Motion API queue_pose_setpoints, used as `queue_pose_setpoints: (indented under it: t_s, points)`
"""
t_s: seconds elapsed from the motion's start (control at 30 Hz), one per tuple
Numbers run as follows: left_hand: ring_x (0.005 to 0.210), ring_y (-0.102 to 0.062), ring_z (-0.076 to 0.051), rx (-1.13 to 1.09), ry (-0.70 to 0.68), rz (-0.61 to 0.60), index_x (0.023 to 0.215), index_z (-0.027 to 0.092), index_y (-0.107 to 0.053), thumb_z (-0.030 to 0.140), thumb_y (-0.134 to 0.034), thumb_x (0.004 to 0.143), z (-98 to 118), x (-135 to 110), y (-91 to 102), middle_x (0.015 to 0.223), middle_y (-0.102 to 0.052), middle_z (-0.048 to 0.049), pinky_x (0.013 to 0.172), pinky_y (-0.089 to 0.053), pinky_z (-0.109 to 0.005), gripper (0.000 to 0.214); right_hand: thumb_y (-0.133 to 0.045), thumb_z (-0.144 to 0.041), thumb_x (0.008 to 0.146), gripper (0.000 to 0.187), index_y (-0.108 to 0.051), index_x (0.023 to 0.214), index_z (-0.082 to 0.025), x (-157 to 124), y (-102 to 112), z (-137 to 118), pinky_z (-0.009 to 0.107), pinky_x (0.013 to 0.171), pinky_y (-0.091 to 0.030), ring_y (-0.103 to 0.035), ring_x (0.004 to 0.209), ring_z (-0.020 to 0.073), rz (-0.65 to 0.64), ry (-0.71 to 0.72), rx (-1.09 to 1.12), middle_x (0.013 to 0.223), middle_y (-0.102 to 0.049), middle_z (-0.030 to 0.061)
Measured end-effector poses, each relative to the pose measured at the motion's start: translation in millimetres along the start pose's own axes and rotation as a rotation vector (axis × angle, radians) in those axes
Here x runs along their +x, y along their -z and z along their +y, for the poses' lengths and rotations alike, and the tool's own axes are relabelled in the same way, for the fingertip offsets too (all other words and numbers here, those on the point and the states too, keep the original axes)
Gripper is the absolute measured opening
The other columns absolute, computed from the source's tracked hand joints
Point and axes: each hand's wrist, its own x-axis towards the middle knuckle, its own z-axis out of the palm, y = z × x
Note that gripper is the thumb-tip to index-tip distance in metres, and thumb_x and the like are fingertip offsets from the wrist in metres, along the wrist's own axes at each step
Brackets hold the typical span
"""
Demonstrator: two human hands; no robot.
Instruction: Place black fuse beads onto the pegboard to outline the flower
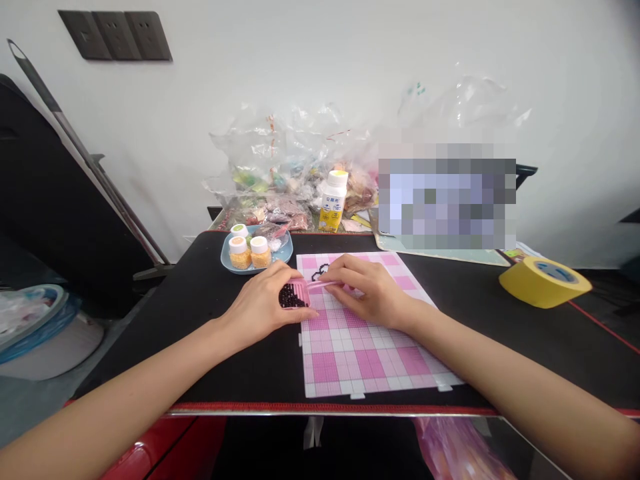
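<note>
My left hand [270,300] grips a small pink ridged tray [301,291] by its edges, thumb along the near side. Black beads [290,297] lie in it. Pinched in my right hand [367,290] are slim pink tweezers [320,284], their tips at the right edge of the tray. Under my right hand lies a pink-and-white checked pegboard [330,367] with a fine grid. Near its far left corner a curved outline of black beads [318,274] shows, partly hidden by my right fingers.
Beyond my left hand, a blue dish [235,265] carries several small white-capped jars [259,252]. A white-and-yellow bottle [334,201] stands before a heap of plastic bags [280,160]. At right sits a yellow tape roll [545,283]. A blurred screen-like area is behind the pegboard.
</note>
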Motion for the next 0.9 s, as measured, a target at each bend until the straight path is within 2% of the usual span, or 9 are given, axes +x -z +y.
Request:
queue_pose_setpoints:
  t_s: [0.4,0.9]
  points:
    - [0.091,-0.058,-0.023,-0.016,-0.032,0.002,0.101,0.019,-0.059,0.051,-0.072,0.070,1.3,0.2,-1.8,0.099,-0.058,-0.0051,0.084,-0.047,-0.041,0.046,-0.046,-0.022,0.093,0.020,-0.062,0.104,-0.017,0.9,-3.8,0.1,0.027,0.067,-0.051,-0.060,0.081,0.0143,-0.071,0.019,-0.007,0.093,-0.062,0.0077]
    - [0.089,-0.058,-0.023,0.002,-0.024,0.000,0.101,0.018,-0.059,0.053,-0.070,0.070,0.5,-0.1,-1.5,0.098,-0.058,-0.0049,0.081,-0.048,-0.039,0.049,-0.046,-0.021,0.093,0.018,-0.062,0.100,-0.017,2.4,-5.0,-0.8,0.027,0.068,-0.052,-0.061,0.081,0.0147,-0.034,0.016,0.005,0.091,-0.063,0.0072]
